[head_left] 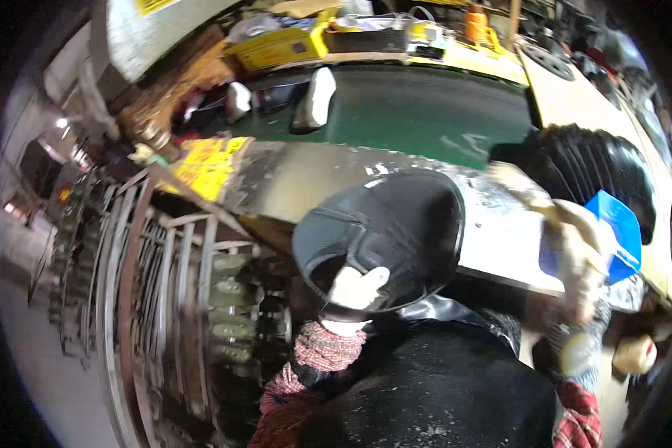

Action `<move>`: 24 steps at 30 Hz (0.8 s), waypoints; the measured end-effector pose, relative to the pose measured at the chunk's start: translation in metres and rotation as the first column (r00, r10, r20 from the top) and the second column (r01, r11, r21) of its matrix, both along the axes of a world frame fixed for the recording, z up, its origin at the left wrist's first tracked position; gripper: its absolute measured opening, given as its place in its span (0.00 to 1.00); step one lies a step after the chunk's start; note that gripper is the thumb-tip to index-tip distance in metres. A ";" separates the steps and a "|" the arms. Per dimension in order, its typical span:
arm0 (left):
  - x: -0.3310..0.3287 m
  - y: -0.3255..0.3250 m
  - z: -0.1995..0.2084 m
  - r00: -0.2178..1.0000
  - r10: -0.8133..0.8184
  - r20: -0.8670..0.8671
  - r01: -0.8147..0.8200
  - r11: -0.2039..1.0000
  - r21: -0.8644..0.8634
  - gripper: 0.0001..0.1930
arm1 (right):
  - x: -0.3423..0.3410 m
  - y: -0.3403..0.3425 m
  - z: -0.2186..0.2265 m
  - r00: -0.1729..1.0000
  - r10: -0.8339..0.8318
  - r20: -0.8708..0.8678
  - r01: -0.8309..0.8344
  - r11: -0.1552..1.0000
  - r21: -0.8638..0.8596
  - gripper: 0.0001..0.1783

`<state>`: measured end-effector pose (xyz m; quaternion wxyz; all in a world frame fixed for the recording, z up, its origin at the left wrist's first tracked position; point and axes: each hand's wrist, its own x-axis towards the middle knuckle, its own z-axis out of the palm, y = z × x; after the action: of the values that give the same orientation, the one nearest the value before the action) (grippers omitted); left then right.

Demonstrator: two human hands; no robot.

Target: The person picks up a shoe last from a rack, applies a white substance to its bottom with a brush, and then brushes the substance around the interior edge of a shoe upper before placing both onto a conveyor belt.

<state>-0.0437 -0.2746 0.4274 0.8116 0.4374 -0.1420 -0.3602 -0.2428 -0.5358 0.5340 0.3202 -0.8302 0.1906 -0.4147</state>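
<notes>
My left hand [358, 288], in a white glove, grips the lower edge of a large black, curved, hollow piece [414, 224] with a thin rim. Its exact kind cannot be made out. The piece is tilted up in front of my dark apron [425, 388], over the near edge of the workbench. My right hand [575, 231], in a pale glove, is smeared by motion. It reaches past a blue container [618, 235] toward a stack of ribbed black pieces [590, 168]; whether it touches or holds anything cannot be seen.
A green conveyor belt [425, 108] runs behind the bench ledge [276, 175], carrying white foot-shaped forms [317, 98]. Yellow bins [276, 48] and an orange bottle [476, 24] line its far side. A metal rack [127, 284] with several shelved items stands at the left.
</notes>
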 end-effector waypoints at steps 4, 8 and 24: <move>0.005 -0.010 0.006 0.801 -0.097 0.591 -0.236 0.857 0.459 0.25 | 0.091 0.035 0.003 0.929 0.371 -0.010 -0.368 0.919 -0.139 0.16; 0.005 -0.017 0.003 0.984 0.175 0.020 -0.175 0.984 -0.017 0.26 | 0.095 0.007 -0.039 0.973 0.218 0.081 -0.231 0.871 0.433 0.14; 0.008 -0.049 -0.008 0.742 -0.079 0.665 -0.343 0.808 0.479 0.12 | 0.107 0.098 0.016 0.667 0.745 0.010 -0.726 0.653 -0.216 0.17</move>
<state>-0.0357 -0.3234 0.4195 0.5629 0.7675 -0.2694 -0.1468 -0.1359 -0.4378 0.5502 0.3874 -0.8417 -0.2193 -0.3056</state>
